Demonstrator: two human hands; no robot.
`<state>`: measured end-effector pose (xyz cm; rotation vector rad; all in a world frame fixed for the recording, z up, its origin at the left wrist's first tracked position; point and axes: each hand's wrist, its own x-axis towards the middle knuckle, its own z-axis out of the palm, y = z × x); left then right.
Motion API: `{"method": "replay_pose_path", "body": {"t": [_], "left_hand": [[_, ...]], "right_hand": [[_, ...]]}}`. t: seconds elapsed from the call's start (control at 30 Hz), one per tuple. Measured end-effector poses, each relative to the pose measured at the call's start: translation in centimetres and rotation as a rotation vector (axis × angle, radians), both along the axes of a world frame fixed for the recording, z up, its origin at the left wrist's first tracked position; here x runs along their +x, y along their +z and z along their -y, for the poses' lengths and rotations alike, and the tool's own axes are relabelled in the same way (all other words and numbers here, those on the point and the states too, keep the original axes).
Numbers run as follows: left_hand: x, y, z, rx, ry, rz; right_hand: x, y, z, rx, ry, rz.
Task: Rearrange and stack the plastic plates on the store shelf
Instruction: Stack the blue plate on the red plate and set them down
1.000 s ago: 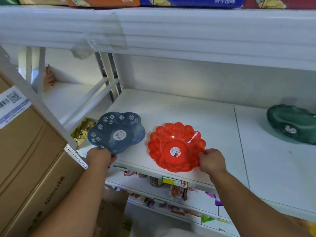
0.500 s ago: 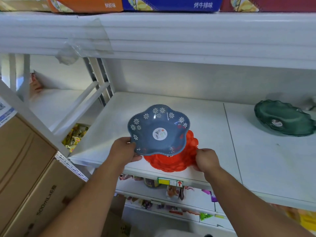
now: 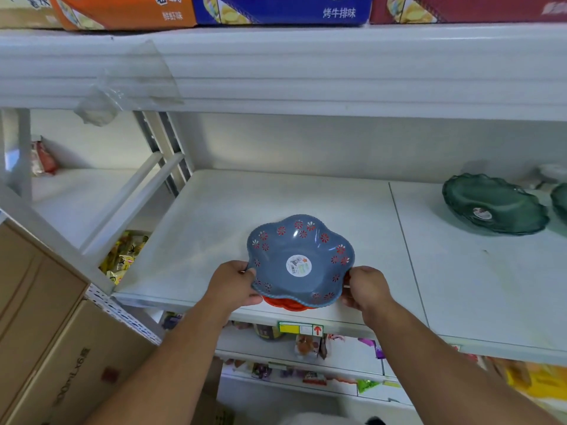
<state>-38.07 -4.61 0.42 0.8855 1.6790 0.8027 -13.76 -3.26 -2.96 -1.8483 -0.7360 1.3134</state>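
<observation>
A blue flower-shaped plate (image 3: 299, 262) with small daisy cut-outs and a round sticker lies nested on top of the red scalloped plate (image 3: 290, 304), which shows only as a thin red rim below it. Both rest near the front edge of the white shelf (image 3: 214, 228). My left hand (image 3: 234, 283) grips the stack's left rim. My right hand (image 3: 365, 286) grips its right rim. A dark green plate (image 3: 494, 204) sits apart at the far right of the shelf.
A second green plate (image 3: 560, 202) peeks in at the right edge. The upper shelf lip (image 3: 306, 72) hangs low overhead with snack boxes (image 3: 276, 9) on it. Cardboard cartons (image 3: 46, 332) stand at left. Snack packets (image 3: 306, 345) fill the lower shelves.
My left hand carried the blue plate rightward from beside the red plate and set it down into it. The red plate is now almost covered. My right hand stayed on the right rim.
</observation>
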Motion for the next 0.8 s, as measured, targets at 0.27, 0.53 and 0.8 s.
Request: {"method": "replay_pose_path", "body": {"t": [0.27, 0.53, 0.8], "left_hand": [[-1.4, -1.0, -0.4, 0.075, -0.010, -0.384], [-1.5, -1.4, -2.6, -0.090, 0.064, 0.096], [-0.5, -1.7, -2.2, -0.053, 0.028, 0.173]], "right_hand": [[0.0, -0.3, 0.1, 0.016, -0.042, -0.020], [-0.7, -0.2, 0.6, 0.047, -0.040, -0.068], [-0.6, 0.1, 1.0, 0.040, -0.026, -0.050]]}}
